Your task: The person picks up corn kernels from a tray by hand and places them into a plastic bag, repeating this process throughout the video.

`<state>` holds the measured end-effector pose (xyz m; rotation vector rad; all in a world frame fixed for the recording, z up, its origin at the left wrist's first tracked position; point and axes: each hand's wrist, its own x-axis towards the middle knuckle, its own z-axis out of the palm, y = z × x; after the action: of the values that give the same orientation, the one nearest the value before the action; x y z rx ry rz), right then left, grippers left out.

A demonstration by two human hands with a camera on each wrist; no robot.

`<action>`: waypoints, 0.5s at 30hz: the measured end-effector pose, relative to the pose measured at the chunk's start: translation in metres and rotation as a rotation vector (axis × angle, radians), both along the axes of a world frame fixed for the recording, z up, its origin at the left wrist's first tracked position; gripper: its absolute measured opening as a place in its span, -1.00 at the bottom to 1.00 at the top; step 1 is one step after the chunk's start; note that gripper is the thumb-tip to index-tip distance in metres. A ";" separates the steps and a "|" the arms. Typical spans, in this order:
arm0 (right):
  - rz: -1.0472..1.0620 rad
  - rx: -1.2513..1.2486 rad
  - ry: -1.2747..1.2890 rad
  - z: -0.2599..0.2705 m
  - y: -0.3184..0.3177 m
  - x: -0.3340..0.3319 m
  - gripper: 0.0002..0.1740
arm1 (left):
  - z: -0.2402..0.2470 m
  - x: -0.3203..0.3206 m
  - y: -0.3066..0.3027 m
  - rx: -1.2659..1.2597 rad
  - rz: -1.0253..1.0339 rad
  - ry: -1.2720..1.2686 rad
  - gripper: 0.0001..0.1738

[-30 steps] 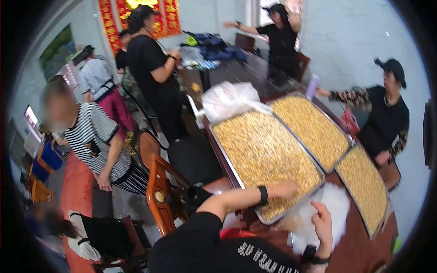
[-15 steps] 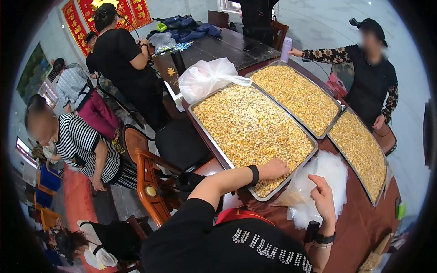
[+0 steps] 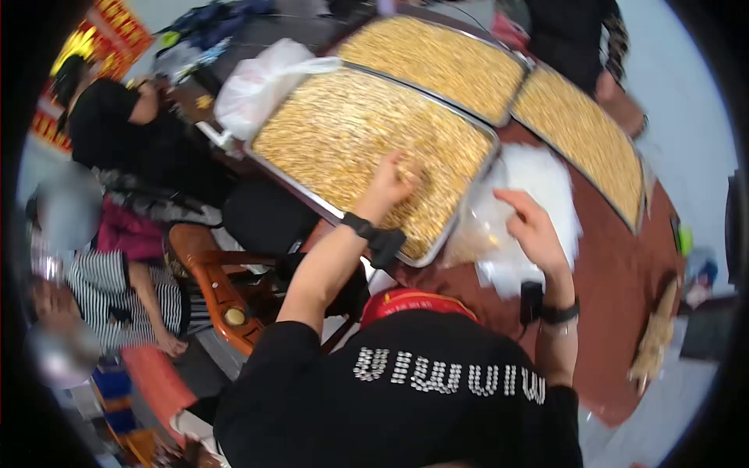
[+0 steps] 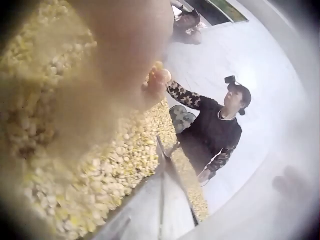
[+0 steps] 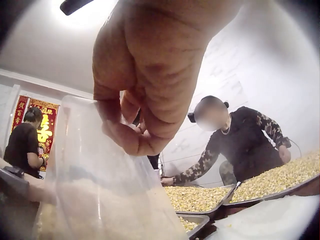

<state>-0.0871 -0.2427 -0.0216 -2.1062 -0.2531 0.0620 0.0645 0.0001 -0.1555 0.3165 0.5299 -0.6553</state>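
Our left hand (image 3: 390, 187) grips corn (image 3: 335, 140) inside the tray (image 3: 466, 195) edge, our right hand (image 3: 537, 234) a bag (image 5: 100, 185). Table (image 3: 601, 351) stretches lower right.

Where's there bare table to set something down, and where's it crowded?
Bare: the brown tablecloth, right of the translucent bags and left of the tan bundle. Crowded: the far side, where kernel trays adjoin and a white bag overlaps one rim.

Right wrist view: on the narrow red strip (image 5: 18, 117) beside the gold-lettered banner (image 5: 46, 132), I read 百年; the larger characters are unclear. Head view: silvery studded letters (image 3: 441, 376) cross the black shirt (image 3: 390, 425), illegible to me.
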 end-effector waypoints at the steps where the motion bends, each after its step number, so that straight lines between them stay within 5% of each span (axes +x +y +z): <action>1: 0.002 0.004 -0.012 0.003 0.001 -0.001 -0.48 | -0.003 -0.002 0.006 -0.125 -0.059 -0.061 -0.83; 3: -0.028 0.008 -0.024 0.010 0.005 -0.003 -0.48 | 0.007 -0.004 0.002 -0.256 -0.144 -0.110 -0.82; 5: -0.042 0.011 0.087 0.017 0.010 -0.004 -0.48 | 0.051 -0.018 -0.007 -0.085 0.050 -0.157 -0.83; 15: -0.045 0.051 -0.007 0.004 0.009 -0.004 -0.47 | 0.149 -0.069 -0.059 -0.077 -0.087 -0.487 -0.79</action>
<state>-0.0909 -0.2336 -0.0173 -2.0612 -0.2086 0.0215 -0.0050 -0.0586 -0.0063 0.4125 0.0256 -0.6529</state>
